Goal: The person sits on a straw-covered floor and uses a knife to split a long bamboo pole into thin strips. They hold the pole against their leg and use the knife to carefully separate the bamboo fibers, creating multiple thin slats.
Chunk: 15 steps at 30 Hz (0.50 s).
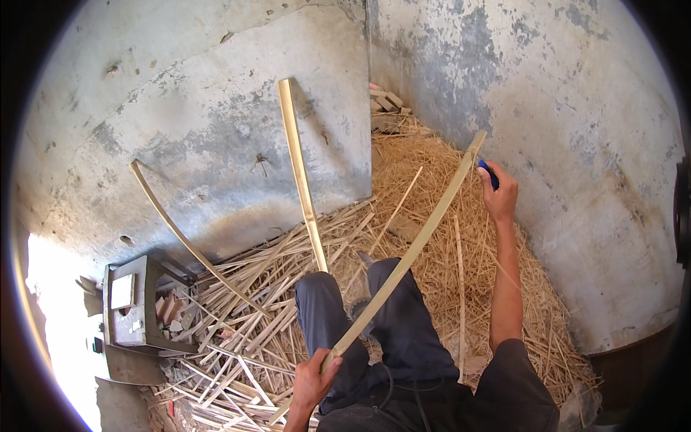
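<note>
Two bare hands work one long pale strip, which looks like bamboo (403,270), held diag. across a seated person's lap, over the R knee, its top end up by the R-side wall (568,158). L hand (315,383) grips it nr the lower end, fingers closed round it, thumb on top; a short tail sticks out below. R hand (502,193), arm stretched fwd, is clamped on a blue-handled tool (489,175) just beside the strip's upper end; can't tell if blade touches, as it's hidden.

Dark trousers (414,324) are bent at both knees. Straight ahead, a wide strip (296,147) leans on the stained grey wall (216,129); a thinner, curved strip (180,232) leans to its L. Loose slats (245,306) pile up L of the legs, w/ fine straw-colored shavings (425,155) heaped ahead & R. Far L: a dark box-like stand (147,288) w/ broken brick bits (170,309).
</note>
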Each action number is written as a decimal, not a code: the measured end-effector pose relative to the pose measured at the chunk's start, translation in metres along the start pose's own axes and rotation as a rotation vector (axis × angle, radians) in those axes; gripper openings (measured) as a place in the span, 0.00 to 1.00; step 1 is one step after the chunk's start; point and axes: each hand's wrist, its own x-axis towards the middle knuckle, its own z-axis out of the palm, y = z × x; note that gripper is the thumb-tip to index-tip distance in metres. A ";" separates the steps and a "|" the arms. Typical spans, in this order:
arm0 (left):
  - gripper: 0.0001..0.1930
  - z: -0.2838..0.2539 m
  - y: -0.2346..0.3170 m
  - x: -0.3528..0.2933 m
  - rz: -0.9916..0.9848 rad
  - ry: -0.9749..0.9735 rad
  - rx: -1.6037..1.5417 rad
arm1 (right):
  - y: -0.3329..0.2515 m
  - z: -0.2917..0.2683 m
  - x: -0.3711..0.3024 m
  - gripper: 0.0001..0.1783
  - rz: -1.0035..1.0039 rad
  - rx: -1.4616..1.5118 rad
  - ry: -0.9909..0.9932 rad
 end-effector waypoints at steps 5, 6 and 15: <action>0.14 -0.007 0.004 0.002 -0.048 -0.074 -0.073 | -0.014 -0.002 0.005 0.24 0.051 0.040 -0.005; 0.14 -0.009 0.005 0.003 -0.065 -0.102 -0.095 | -0.017 -0.004 0.006 0.24 0.070 0.046 -0.006; 0.13 -0.007 -0.005 0.000 -0.007 -0.053 -0.108 | -0.025 -0.016 0.010 0.25 -0.001 0.024 0.058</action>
